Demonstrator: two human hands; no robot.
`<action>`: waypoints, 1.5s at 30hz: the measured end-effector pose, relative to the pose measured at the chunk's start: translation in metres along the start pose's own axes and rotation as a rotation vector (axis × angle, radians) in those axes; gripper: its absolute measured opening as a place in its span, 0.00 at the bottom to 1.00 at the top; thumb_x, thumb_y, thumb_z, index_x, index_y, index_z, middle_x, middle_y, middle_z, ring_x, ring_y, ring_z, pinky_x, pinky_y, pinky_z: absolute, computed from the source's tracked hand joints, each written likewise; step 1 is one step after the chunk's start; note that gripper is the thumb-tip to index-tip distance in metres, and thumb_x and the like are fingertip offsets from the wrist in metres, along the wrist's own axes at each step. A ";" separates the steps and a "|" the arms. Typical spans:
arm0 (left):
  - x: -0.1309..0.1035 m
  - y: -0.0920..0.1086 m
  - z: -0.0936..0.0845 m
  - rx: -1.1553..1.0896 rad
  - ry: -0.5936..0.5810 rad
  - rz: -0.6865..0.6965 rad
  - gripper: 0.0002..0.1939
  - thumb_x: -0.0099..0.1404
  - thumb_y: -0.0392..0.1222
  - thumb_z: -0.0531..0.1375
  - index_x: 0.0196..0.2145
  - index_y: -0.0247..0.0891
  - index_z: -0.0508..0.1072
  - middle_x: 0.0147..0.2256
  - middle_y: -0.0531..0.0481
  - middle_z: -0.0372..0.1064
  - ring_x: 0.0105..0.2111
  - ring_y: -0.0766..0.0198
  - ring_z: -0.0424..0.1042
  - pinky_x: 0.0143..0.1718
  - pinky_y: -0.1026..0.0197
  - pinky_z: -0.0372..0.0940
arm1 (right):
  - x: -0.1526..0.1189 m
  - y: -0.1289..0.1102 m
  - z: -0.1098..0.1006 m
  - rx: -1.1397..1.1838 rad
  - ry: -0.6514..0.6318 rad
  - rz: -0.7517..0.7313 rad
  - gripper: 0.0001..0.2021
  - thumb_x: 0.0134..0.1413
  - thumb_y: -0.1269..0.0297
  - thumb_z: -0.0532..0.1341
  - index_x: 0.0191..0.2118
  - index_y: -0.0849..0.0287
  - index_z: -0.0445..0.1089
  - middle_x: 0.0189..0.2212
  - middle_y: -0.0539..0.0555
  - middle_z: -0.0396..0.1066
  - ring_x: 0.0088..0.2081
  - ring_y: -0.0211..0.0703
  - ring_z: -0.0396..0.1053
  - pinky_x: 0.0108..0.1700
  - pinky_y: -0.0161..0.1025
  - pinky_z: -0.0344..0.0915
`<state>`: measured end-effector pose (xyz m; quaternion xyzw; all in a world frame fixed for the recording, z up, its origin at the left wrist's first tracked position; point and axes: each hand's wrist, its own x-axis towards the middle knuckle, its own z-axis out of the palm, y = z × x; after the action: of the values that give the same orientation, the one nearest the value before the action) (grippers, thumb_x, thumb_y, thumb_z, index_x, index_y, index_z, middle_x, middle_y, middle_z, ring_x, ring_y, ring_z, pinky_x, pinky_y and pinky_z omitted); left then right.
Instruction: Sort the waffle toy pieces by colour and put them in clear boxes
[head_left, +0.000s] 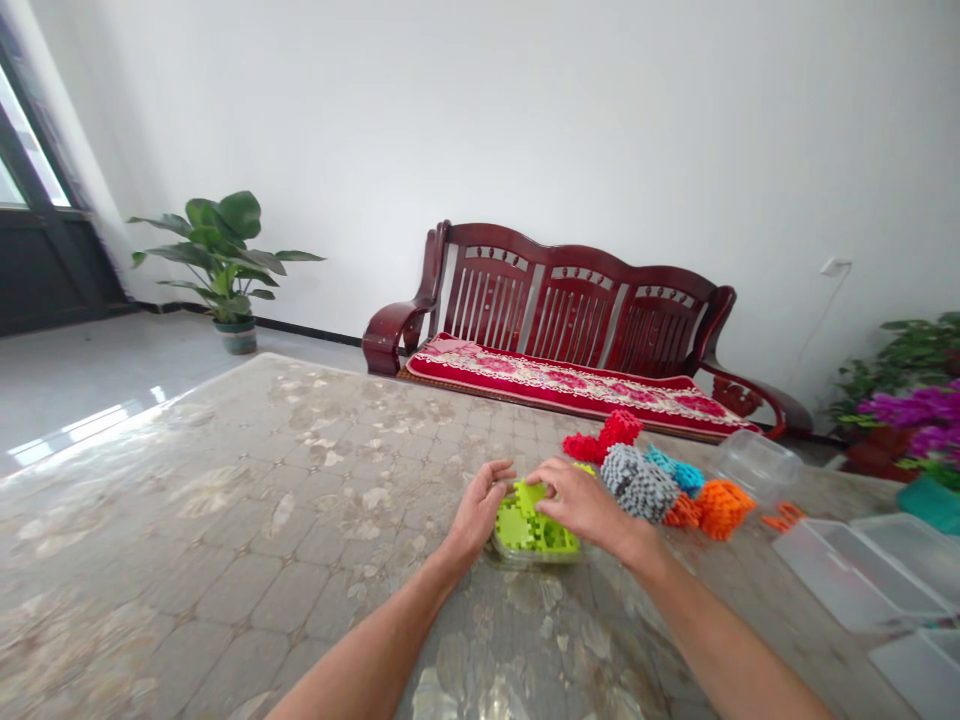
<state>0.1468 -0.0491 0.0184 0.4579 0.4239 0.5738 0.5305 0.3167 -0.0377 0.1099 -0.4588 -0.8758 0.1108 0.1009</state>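
A low clear plastic container stands on the table, filled with lime-green interlocking foam-like pieces that have notched edges. My right hand reaches over it from the right, thumb and fingers closed on a lime-green notched piece above the others. My left hand rests by the container's left side, its fingers stretched forward and the thumb near the green pieces. More lime green shows behind my right hand, partly hidden by it.
Right of the container lie red, grey, blue and orange knobbly clusters. Beyond them are a clear tub and an open clear box. A patterned cloth covers the table; a wooden bench stands behind.
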 end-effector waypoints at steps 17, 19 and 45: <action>0.000 -0.001 -0.001 0.011 -0.012 0.033 0.18 0.59 0.37 0.54 0.48 0.37 0.69 0.48 0.42 0.73 0.45 0.59 0.74 0.50 0.55 0.65 | -0.006 -0.006 0.010 -0.005 -0.035 -0.023 0.13 0.53 0.71 0.59 0.43 0.56 0.75 0.41 0.53 0.73 0.42 0.42 0.70 0.45 0.36 0.60; 0.000 -0.001 -0.001 0.016 -0.008 0.035 0.18 0.59 0.37 0.55 0.47 0.37 0.69 0.47 0.42 0.73 0.46 0.58 0.73 0.51 0.54 0.65 | -0.007 -0.006 0.012 0.021 -0.007 -0.020 0.12 0.53 0.71 0.60 0.42 0.56 0.75 0.40 0.52 0.74 0.42 0.42 0.70 0.45 0.36 0.61; -0.002 0.002 0.000 -0.037 0.001 -0.008 0.18 0.59 0.36 0.56 0.48 0.37 0.69 0.48 0.42 0.73 0.43 0.60 0.75 0.48 0.57 0.65 | 0.006 0.111 0.018 -0.318 -0.065 0.267 0.24 0.52 0.72 0.58 0.56 0.58 0.68 0.54 0.60 0.72 0.55 0.52 0.66 0.58 0.44 0.56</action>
<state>0.1462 -0.0509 0.0202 0.4461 0.4152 0.5796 0.5411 0.3951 0.0268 0.0616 -0.5770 -0.8166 -0.0016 -0.0167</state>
